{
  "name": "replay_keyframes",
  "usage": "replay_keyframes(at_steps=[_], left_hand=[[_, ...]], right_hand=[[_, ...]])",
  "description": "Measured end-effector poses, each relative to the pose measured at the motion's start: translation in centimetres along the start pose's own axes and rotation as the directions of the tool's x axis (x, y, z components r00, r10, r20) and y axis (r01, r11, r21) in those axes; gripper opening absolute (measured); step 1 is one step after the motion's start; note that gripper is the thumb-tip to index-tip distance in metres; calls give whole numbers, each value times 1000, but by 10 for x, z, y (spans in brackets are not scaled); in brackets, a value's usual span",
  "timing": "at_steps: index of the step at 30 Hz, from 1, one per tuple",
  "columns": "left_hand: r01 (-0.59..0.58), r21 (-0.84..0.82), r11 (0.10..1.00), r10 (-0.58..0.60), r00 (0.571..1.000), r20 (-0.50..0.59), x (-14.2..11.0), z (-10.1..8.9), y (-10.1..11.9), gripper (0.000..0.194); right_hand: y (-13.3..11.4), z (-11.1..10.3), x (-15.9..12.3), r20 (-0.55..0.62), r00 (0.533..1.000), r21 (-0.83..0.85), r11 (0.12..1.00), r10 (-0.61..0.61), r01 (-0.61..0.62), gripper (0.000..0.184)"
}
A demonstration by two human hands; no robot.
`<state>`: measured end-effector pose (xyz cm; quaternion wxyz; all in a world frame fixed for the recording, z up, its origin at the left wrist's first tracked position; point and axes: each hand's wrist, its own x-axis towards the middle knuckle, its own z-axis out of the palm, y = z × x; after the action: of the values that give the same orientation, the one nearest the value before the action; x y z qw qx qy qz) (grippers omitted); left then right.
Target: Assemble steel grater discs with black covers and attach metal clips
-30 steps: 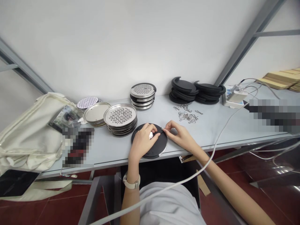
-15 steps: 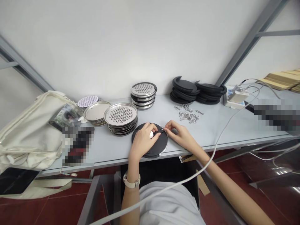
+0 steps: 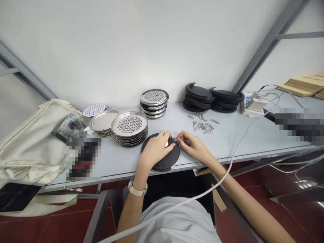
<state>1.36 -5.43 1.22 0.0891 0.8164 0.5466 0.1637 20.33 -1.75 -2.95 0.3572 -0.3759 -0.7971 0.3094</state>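
A flat black round disc with a thin silvery edge at its right lies by the table's front edge. My left hand lies over the disc, fingers bent and pressing on it. Something small and white shows between its thumb and fingers; I cannot make out what it is. At the disc's upper right rim, my right hand pinches a small looped metal wire clip. More such metal clips lie loose behind the right hand.
Perforated metal grater discs are stacked left of my hands, beside plain metal discs. Behind stands another grater stack; black round holders are piled to its right. A white cable crosses before me. A cream bag lies left.
The wire clip in my right hand has turned, its loop now showing longer over the disc's rim. My left hand has shifted slightly right on the disc, its wrist swinging left.
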Motion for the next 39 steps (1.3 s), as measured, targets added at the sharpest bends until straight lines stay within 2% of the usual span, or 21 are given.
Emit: replay_keyframes(at_steps=[3, 7, 12, 23, 31, 39], left_hand=[[-22, 62, 998, 21, 1000, 12, 3, 0, 1, 21], [7, 115, 993, -4, 1000, -25, 3, 10, 2, 23], [4, 54, 999, -2, 999, -50, 2, 15, -1, 29], [32, -73, 997, -38, 996, -85, 1, 19, -4, 29], [24, -92, 995, -33, 995, -93, 1, 19, -6, 29], [25, -116, 993, -35, 996, -84, 1, 19, -7, 30]], right_hand=[[0, 0, 0, 4, 1000, -4, 1000, 0, 0, 12], [2, 1, 0, -1, 1000, -6, 1000, -7, 7, 11], [1, 1, 1, 7, 1000, -7, 1000, -9, 9, 9], [-1, 1, 1, 47, 999, -23, 1000, 14, -13, 14], [4, 2, 1, 83, 996, -53, 998, 33, -29, 19], [2, 2, 1, 69, 997, -89, 996, 28, -22, 25]])
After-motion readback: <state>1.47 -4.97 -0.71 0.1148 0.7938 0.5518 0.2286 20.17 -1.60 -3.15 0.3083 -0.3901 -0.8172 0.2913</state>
